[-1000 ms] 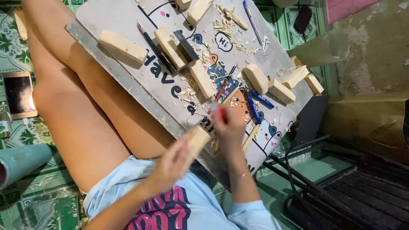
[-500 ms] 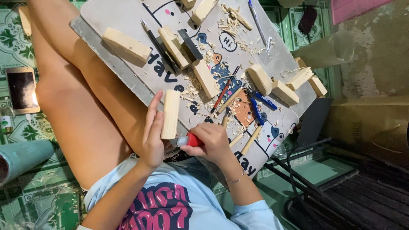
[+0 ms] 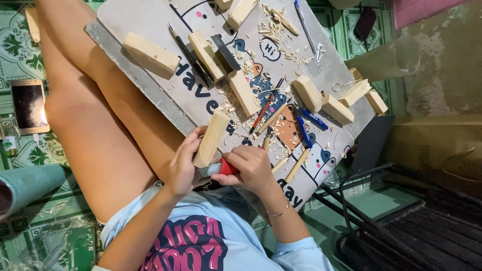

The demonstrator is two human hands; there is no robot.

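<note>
The wooden block (image 3: pixel 212 139), pale, rectangular and elongated, stands near upright at frame centre, just below the grey board (image 3: pixel 150 30). The left hand (image 3: pixel 182 165) grips its lower end. The right hand (image 3: pixel 251 168) is closed around a red-handled knife (image 3: pixel 221 168) whose blade end touches the block's base. About nine further blocks lie on the board; one is cut off at the top edge. The blade tip is hidden.

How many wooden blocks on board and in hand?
10 blocks: one in left hand, three upper left on the board, two at its top, four at its right end. More may be hidden.
</note>
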